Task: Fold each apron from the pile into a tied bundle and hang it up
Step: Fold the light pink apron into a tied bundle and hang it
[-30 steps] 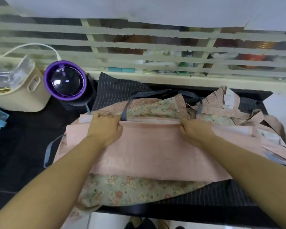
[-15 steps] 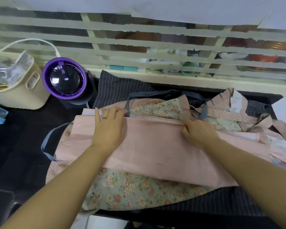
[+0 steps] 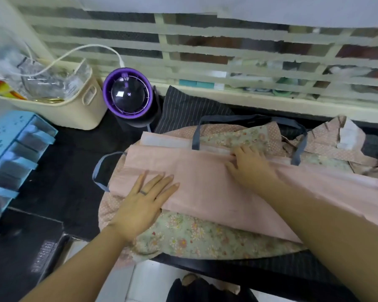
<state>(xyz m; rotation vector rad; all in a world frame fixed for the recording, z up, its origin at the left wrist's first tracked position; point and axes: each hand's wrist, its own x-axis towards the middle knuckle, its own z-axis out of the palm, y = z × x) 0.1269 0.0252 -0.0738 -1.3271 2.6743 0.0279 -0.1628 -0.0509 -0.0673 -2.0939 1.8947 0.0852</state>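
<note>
Pinched under the right hand (image 3: 250, 168) is the far folded edge of the plain pink cotton apron (image 3: 205, 182), while the left hand (image 3: 144, 201) lies flat with fingers spread on the apron's near-left end, pressing, holding nothing. That apron rests folded into a long band on top of the pile of floral and dotted aprons (image 3: 194, 234). Beyond the pinch, its grey-blue fabric straps (image 3: 297, 149) loop loose over the pile. Those could catch on the neighbours and drag them along. Left of the flat palm, another strap loop trails off the pile. The slick layers beneath may slide, spoiling the fold.
</note>
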